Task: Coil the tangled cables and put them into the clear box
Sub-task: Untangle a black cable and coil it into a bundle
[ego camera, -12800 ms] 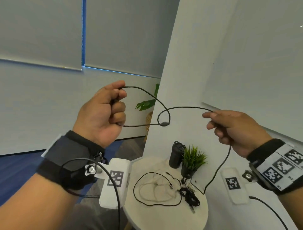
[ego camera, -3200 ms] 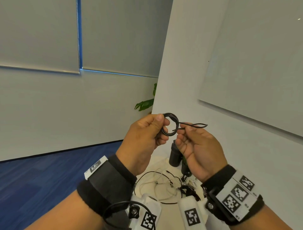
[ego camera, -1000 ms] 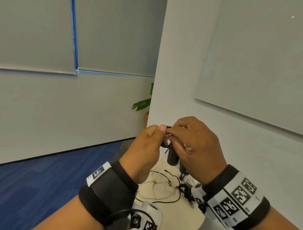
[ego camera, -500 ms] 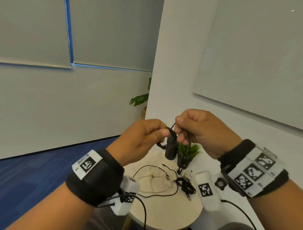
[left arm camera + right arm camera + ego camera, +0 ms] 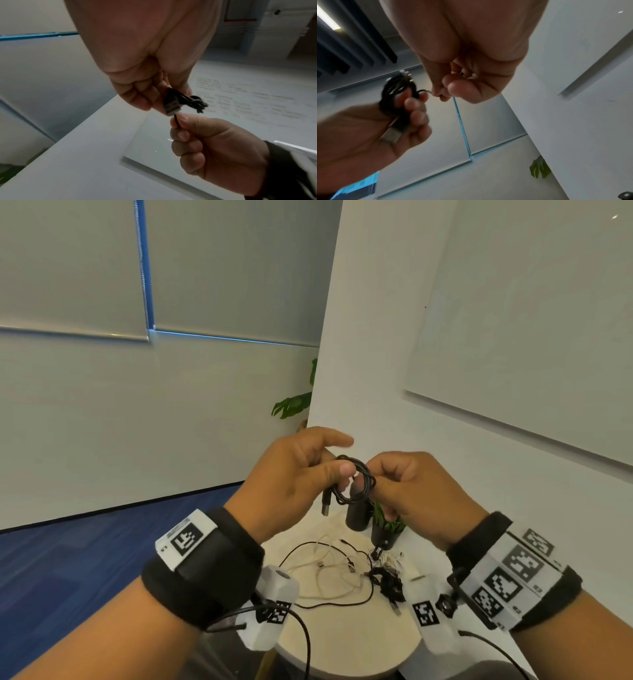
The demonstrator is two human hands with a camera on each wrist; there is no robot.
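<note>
your left hand and right hand are raised together above the round white surface, well clear of it. the left hand's fingers are curled around a small black coiled cable, with the thumb pressed on the near side of the loops and the index finger stretched out straighter above them. the coil's usb plug hangs down below that thumb; in the left wrist view the plug sticks out past the curled fingers. your right hand's thumb and forefinger pinch a short strand of the same cable just beside the coil, and the other fingers are folded into the palm. the right wrist view shows that strand running across from the coil to the pinch.

below the hands, near the middle of the surface, a white cable and a long black cable lie in loose overlapping loops. just to their right sits a smaller black tangle, with some thin white wires beside it toward the far edge.

at the far edge stand a dark cylinder and a small green plant in a black pot, both partly hidden by your hands. you cannot see the clear box in any view.
</note>
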